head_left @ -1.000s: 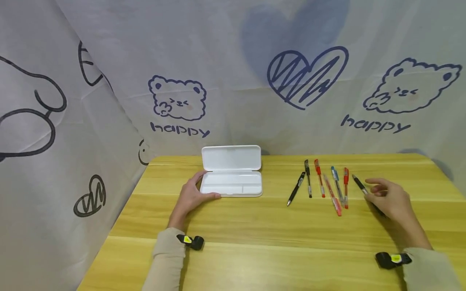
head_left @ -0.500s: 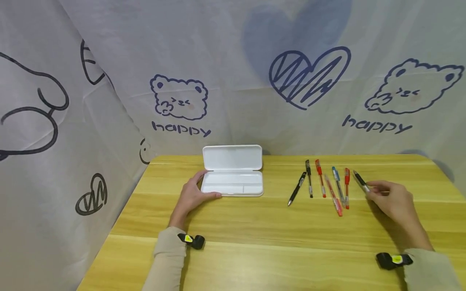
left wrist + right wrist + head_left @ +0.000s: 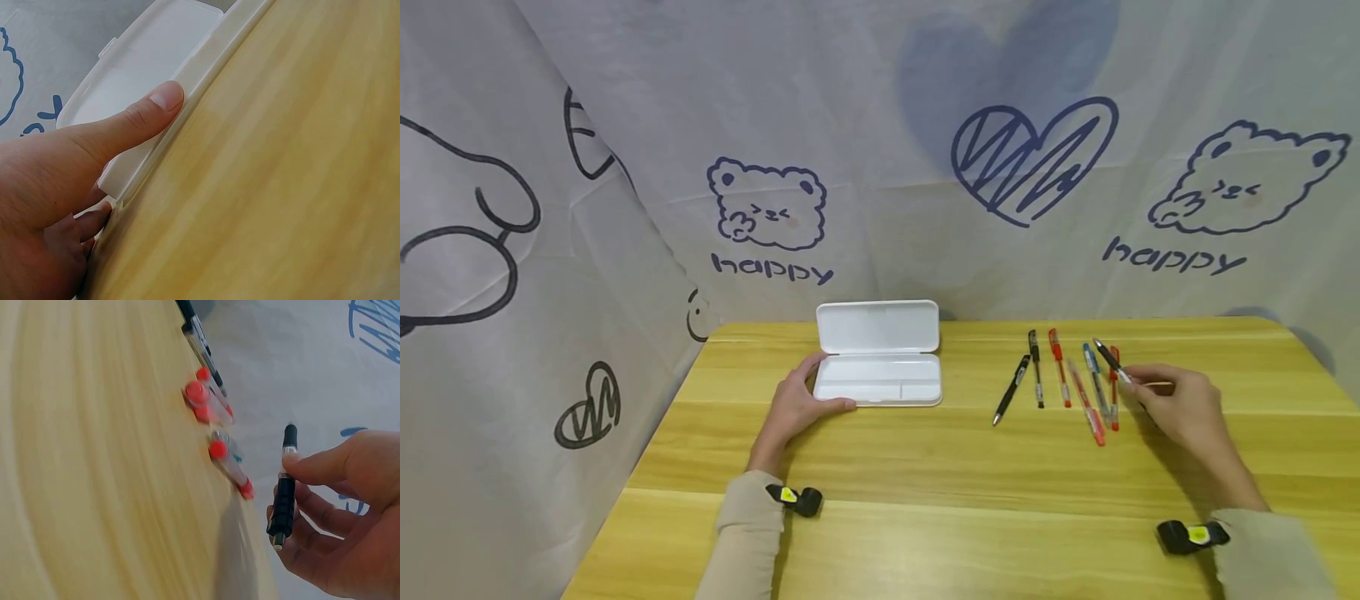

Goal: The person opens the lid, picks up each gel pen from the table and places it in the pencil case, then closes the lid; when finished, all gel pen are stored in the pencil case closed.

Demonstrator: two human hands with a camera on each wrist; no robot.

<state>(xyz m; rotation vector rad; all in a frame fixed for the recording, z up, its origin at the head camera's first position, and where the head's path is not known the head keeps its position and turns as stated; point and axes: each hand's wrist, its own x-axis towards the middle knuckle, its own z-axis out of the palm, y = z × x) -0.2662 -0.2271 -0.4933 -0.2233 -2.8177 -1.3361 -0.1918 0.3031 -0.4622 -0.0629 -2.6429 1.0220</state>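
Observation:
A white pencil case (image 3: 857, 367) lies with its lid raised on the wooden table, showing a divided tray inside. My left hand (image 3: 792, 408) grips its left end, and in the left wrist view the thumb (image 3: 150, 109) presses on the front rim. My right hand (image 3: 1183, 408) pinches a black pen (image 3: 284, 500) between thumb and fingers, lifted off the table. In the head view this pen overlaps the tops of a blue-capped pen (image 3: 1091, 360) and a red-capped pen (image 3: 1114, 408).
Left of these lie a pinkish-red pen (image 3: 1086, 404), a red-capped pen (image 3: 1058, 364), a black-capped pen (image 3: 1036, 367) and a black click pen (image 3: 1011, 390). A printed cloth (image 3: 880, 167) hangs behind the table (image 3: 925, 500).
The right hand has taken hold of the rightmost black pen, picked it up and moved it left over the other pens. The left hand stays on the pencil case.

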